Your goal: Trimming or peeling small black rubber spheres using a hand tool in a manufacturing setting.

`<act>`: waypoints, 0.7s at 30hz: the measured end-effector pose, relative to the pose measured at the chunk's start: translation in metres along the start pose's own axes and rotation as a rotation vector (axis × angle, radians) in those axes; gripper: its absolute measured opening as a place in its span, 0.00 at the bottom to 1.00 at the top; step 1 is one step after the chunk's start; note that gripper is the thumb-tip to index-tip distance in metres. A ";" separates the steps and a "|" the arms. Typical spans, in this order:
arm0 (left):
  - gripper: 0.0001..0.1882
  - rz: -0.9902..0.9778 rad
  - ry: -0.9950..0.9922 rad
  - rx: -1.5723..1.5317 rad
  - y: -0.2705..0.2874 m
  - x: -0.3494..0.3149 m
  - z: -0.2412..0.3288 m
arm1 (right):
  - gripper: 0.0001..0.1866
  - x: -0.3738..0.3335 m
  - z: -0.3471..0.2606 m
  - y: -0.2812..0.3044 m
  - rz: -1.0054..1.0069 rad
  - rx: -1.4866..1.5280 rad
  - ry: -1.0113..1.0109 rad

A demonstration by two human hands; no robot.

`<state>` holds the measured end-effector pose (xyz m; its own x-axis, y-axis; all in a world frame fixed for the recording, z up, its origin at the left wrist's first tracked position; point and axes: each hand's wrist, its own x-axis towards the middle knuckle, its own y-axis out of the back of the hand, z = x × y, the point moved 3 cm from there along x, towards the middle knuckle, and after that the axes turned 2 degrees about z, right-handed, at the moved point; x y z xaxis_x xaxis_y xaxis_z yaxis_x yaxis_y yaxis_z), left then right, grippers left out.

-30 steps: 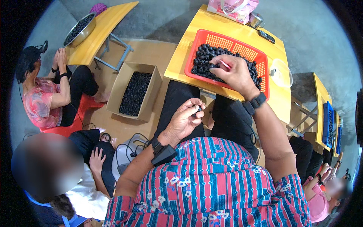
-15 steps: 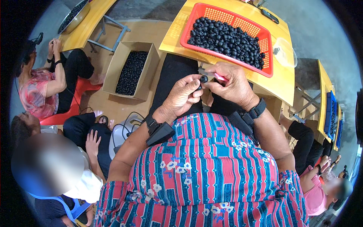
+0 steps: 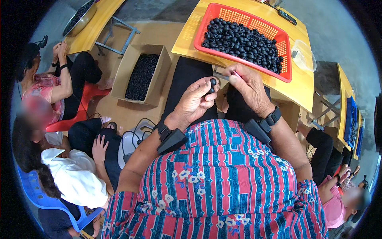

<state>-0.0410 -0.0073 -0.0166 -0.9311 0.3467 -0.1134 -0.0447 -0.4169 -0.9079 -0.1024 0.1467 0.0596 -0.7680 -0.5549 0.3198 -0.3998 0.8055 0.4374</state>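
Note:
My left hand (image 3: 195, 99) is closed, its thumb and fingers pinching a small round black part (image 3: 213, 82). More black shows lower between the same fingers; I cannot tell whether it is a second part. To the right, a short gap away, my right hand (image 3: 250, 85) is closed around a slim tool with a pink handle (image 3: 235, 74). Most of that tool is hidden in the fingers. Both hands hover over my lap, just in front of the yellow table (image 3: 187, 42). On the table, a red plastic basket (image 3: 287, 55) holds many black parts with holes in them.
A cardboard box (image 3: 159, 77) of black parts stands on the floor at left. A clear plastic container (image 3: 306, 55) and a dark remote-like object (image 3: 286, 16) lie on the table. People sit close by on both sides. Cables trail over a white stool (image 3: 129, 141).
My right hand has drawn the pink-handled tool slightly away from the black part. The left hand has turned the part a little. The person at left has shifted position.

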 end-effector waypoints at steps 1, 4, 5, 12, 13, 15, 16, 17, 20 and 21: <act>0.10 0.001 -0.002 -0.011 0.000 0.001 0.000 | 0.13 -0.001 0.002 0.001 0.005 0.004 -0.012; 0.09 -0.005 -0.008 -0.028 -0.002 0.000 0.001 | 0.13 -0.005 -0.007 0.000 -0.070 -0.097 0.065; 0.09 -0.012 -0.013 -0.034 -0.003 -0.001 0.001 | 0.12 -0.005 -0.010 -0.001 -0.149 -0.171 0.102; 0.10 -0.019 -0.002 -0.045 0.003 -0.002 0.000 | 0.10 -0.005 -0.012 -0.005 -0.147 -0.372 0.138; 0.11 -0.029 -0.003 -0.040 0.002 -0.002 0.000 | 0.10 -0.005 -0.012 -0.005 -0.147 -0.372 0.138; 0.11 -0.039 -0.004 -0.035 0.001 -0.002 0.000 | 0.09 -0.005 -0.013 -0.004 -0.153 -0.396 0.137; 0.11 -0.044 0.001 -0.035 0.001 -0.002 0.000 | 0.09 -0.006 -0.013 -0.004 -0.152 -0.396 0.137; 0.11 -0.049 0.007 -0.035 0.000 -0.002 0.000 | 0.09 -0.006 -0.014 -0.004 -0.146 -0.394 0.138; 0.12 -0.043 0.011 -0.037 0.000 -0.002 -0.001 | 0.09 -0.007 -0.011 -0.005 -0.134 -0.381 0.134; 0.12 -0.042 0.010 -0.037 0.001 -0.002 -0.001 | 0.10 -0.007 -0.011 -0.005 -0.128 -0.371 0.129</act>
<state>-0.0384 -0.0071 -0.0174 -0.9248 0.3721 -0.0789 -0.0700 -0.3704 -0.9262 -0.0894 0.1446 0.0644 -0.6456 -0.6859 0.3357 -0.2624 0.6121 0.7460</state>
